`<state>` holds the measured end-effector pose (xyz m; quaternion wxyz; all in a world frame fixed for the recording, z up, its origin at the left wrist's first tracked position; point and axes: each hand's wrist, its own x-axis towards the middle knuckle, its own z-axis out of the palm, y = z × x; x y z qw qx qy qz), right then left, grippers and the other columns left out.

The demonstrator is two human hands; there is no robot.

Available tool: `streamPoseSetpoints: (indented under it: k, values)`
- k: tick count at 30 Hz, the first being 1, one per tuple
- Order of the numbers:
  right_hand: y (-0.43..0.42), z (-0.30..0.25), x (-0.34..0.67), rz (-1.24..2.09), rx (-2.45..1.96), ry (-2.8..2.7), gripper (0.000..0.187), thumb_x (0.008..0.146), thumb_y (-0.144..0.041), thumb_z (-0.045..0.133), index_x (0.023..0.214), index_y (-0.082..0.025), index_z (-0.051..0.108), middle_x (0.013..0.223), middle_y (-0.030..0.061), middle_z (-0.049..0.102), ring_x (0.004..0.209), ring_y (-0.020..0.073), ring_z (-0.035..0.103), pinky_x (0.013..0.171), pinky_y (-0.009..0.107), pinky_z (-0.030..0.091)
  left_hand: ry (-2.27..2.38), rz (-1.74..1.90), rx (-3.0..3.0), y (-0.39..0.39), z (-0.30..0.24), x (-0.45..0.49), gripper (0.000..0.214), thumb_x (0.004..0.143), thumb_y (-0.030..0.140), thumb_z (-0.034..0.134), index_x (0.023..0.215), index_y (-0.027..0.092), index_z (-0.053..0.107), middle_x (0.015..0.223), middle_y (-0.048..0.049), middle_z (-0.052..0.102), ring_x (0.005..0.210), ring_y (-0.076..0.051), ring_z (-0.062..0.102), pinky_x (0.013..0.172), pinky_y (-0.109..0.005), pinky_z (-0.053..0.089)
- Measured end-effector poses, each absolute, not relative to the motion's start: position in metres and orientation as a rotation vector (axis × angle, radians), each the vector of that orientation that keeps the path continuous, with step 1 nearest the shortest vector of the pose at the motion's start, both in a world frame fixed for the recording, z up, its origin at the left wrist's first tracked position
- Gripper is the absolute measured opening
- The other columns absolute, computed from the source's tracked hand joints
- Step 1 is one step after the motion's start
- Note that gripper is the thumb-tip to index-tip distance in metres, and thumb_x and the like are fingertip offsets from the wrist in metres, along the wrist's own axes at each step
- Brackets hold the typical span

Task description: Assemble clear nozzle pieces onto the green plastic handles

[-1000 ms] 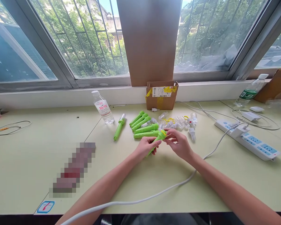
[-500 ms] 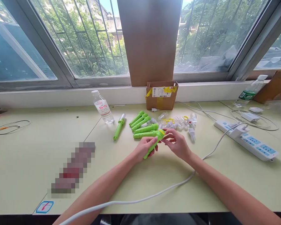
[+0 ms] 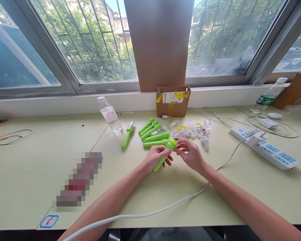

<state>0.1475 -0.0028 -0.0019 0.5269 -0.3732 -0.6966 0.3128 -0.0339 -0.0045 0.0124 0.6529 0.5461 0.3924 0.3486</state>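
My left hand (image 3: pixel 154 157) is wrapped round a green plastic handle (image 3: pixel 161 160), held slanting above the table. My right hand (image 3: pixel 190 154) pinches at the handle's upper end (image 3: pixel 172 144), fingers pressed together there; what is between the fingertips is too small to make out. Just behind the hands lies a heap of several more green handles (image 3: pixel 153 132). To its right are several small clear caps and yellow rings (image 3: pixel 193 131). One finished green handle with a clear tip (image 3: pixel 127 135) lies apart on the left.
A water bottle (image 3: pixel 109 114) stands at the back left, an open cardboard box (image 3: pixel 173 100) against the window sill. A white power strip (image 3: pixel 268 149) with plugs lies on the right, its cable (image 3: pixel 165 207) crossing the table in front of me. Another bottle (image 3: pixel 267 97) lies far right.
The green handle has tilted so its lower end now sticks out below my left hand. Both hands stayed in the same place, fingers shifting slightly at the handle's top.
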Motion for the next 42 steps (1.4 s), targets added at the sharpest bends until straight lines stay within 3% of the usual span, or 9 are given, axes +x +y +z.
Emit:
streamPoseSetpoints:
  k: [9, 15, 23, 29, 34, 37, 42]
  values:
    - [-0.002, 0.001, 0.149, 0.772, -0.914, -1.664, 0.02, 0.08, -0.033, 0.065, 0.086, -0.022, 0.05, 0.115, 0.0085, 0.06, 0.071, 0.0158, 0.068, 0.055, 0.03, 0.058, 0.828, 0.801, 1.247, -0.005, 0.01, -0.031, 0.043, 0.08, 0.054, 0.059, 0.085, 0.011, 0.06, 0.067, -0.0045, 0.064, 0.048, -0.012, 0.059, 0.045, -0.021, 0.045]
    - [-0.001, 0.002, 0.15, 0.751, -0.922, -1.705, 0.024, 0.077, -0.034, 0.068, 0.089, -0.022, 0.05, 0.112, 0.0083, 0.062, 0.072, 0.0167, 0.069, 0.055, 0.029, 0.057, 0.829, 0.746, 1.209, -0.002, 0.01, -0.036, 0.044, 0.083, 0.055, 0.053, 0.081, 0.012, 0.059, 0.057, -0.0019, 0.061, 0.035, -0.007, 0.047, 0.034, -0.018, 0.032]
    - [-0.001, -0.003, 0.152, 0.793, -0.881, -1.733, 0.027, 0.077, -0.033, 0.069, 0.092, -0.023, 0.049, 0.119, 0.009, 0.059, 0.071, 0.0158, 0.069, 0.056, 0.029, 0.059, 0.771, 0.709, 1.189, 0.0, 0.012, -0.039, 0.044, 0.085, 0.056, 0.047, 0.079, 0.013, 0.055, 0.05, 0.0005, 0.057, 0.028, -0.005, 0.04, 0.032, -0.017, 0.027]
    - [-0.003, -0.003, 0.15, 0.752, -0.872, -1.749, 0.022, 0.08, -0.032, 0.064, 0.093, -0.023, 0.047, 0.117, 0.0094, 0.06, 0.072, 0.0158, 0.069, 0.058, 0.031, 0.059, 0.867, 0.742, 1.297, -0.005, 0.016, -0.034, 0.046, 0.072, 0.05, 0.068, 0.099, 0.018, 0.048, 0.056, 0.0041, 0.061, 0.028, -0.006, 0.04, 0.029, -0.016, 0.025]
    - [-0.004, -0.004, 0.151, 0.685, -0.88, -1.733, 0.017, 0.082, -0.031, 0.062, 0.089, -0.023, 0.048, 0.112, 0.0086, 0.061, 0.071, 0.0152, 0.068, 0.056, 0.03, 0.058, 0.927, 0.856, 1.308, -0.004, 0.011, -0.03, 0.041, 0.066, 0.047, 0.074, 0.076, 0.016, 0.049, 0.07, -0.0023, 0.065, 0.047, -0.011, 0.058, 0.037, -0.019, 0.039]
    - [-0.002, -0.005, 0.153, 0.648, -0.904, -1.717, 0.016, 0.083, -0.032, 0.061, 0.088, -0.022, 0.05, 0.109, 0.0081, 0.061, 0.07, 0.0151, 0.068, 0.054, 0.029, 0.057, 1.004, 0.873, 1.405, -0.001, 0.009, -0.03, 0.038, 0.071, 0.051, 0.068, 0.079, 0.015, 0.057, 0.067, -0.0012, 0.062, 0.048, -0.011, 0.057, 0.04, -0.02, 0.041]
    - [0.001, -0.009, 0.154, 0.659, -0.958, -1.703, 0.019, 0.082, -0.036, 0.063, 0.09, -0.022, 0.052, 0.102, 0.007, 0.062, 0.068, 0.0161, 0.068, 0.052, 0.029, 0.058, 1.08, 0.842, 1.563, -0.003, 0.01, -0.031, 0.043, 0.083, 0.057, 0.05, 0.08, 0.015, 0.06, 0.059, 0.0021, 0.056, 0.036, -0.006, 0.046, 0.037, -0.019, 0.033]
